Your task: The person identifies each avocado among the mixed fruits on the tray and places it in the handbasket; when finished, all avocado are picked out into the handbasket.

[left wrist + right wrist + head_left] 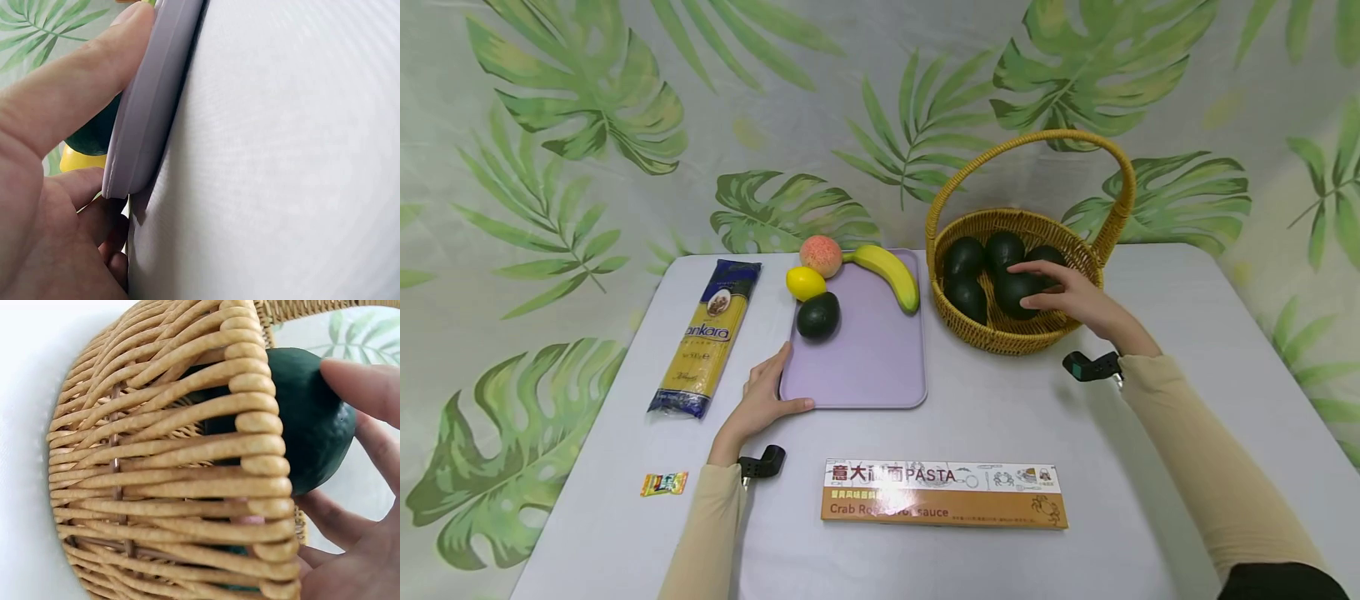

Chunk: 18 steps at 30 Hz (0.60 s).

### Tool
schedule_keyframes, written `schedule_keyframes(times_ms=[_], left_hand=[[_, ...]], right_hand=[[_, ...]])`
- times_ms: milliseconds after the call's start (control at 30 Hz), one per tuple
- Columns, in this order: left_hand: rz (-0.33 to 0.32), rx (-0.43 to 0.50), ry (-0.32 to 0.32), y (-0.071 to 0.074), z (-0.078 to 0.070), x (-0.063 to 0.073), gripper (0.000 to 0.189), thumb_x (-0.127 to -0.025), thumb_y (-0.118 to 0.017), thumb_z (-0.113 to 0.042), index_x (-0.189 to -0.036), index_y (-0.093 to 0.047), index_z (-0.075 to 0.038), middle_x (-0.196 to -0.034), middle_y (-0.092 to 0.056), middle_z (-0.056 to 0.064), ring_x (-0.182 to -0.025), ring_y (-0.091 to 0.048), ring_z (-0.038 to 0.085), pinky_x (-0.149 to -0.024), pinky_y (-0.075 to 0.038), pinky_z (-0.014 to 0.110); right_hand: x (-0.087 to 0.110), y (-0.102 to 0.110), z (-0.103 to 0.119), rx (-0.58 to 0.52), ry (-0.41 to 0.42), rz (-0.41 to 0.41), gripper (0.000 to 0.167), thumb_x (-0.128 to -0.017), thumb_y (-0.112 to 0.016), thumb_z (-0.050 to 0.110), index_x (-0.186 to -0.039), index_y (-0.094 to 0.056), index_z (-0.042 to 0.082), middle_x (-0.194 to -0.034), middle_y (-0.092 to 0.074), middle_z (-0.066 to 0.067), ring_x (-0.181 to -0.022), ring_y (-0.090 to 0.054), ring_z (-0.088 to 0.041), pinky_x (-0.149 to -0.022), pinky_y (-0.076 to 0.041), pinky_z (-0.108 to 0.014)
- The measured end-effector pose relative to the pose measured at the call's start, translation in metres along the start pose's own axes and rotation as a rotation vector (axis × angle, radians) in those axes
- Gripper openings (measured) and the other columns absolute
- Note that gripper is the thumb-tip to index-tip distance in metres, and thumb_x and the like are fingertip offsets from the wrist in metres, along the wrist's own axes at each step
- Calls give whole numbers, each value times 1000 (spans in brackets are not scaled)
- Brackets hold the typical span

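Observation:
A lilac tray (865,367) lies on the table with a banana (889,271), a peach (821,256), a lemon (806,284) and a dark green avocado (818,317) along its back and left parts. My left hand (763,396) touches the tray's near left corner, thumb at the front rim and fingers by the left side. To the right stands a wicker basket (1000,340) with several avocados inside. Over its right rim reaches my right hand (1078,300), thumb and fingers around one avocado (309,419) at the basket's front; the fingertips are partly hidden behind the rim in the right wrist view.
A blue-and-yellow spaghetti pack (707,337) lies left of the tray, with a small colourful wrapped snack (664,483) nearer the front. An orange-and-white pasta box (943,493) lies at front centre. The basket's tall handle (1041,137) arches above it. Behind hangs a leaf-print cloth (790,108).

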<state>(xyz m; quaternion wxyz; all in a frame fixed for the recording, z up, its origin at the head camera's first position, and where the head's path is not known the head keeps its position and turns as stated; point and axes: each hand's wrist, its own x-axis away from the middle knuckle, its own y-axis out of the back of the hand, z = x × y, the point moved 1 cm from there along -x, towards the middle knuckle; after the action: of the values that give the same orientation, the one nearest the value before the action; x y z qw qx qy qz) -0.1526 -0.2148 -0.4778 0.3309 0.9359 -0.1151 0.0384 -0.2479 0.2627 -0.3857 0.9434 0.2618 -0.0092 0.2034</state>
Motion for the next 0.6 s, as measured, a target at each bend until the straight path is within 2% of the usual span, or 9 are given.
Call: schedule_keyframes(times_ms=[167,400,600], left_hand=[[-4,5,-8,0,0,0,107,-77,-80,-33,-154,-10,-9,-157,-13,15,-140,-7,33,-108,-7,60],[-5,5,-8,1,-1,1,107,-77,-80,-32,-154,-10,-9,-157,-14,16,-140,-7,33,-107,-7,60],[-4,4,-4,1,-1,1,108,-77,-80,-33,-154,-10,-8,-157,-13,17,-140,-7,34,-107,-7,60]], right_hand=[[-4,-2,1,19,-11,9,54,-92,-65,23,-142,-46,16,-151,-26,-15,-118,-47,-41,-98,-34,-58],[-10,-9,3,88,-9,49,50,-94,-60,13,-141,-45,5,-149,-27,-23,-131,-30,-41,-98,-33,-58],[-13,-12,4,130,-11,57,46,-95,-56,10,-139,-45,2,-144,-33,-27,-133,-27,-44,-101,-29,-61]])
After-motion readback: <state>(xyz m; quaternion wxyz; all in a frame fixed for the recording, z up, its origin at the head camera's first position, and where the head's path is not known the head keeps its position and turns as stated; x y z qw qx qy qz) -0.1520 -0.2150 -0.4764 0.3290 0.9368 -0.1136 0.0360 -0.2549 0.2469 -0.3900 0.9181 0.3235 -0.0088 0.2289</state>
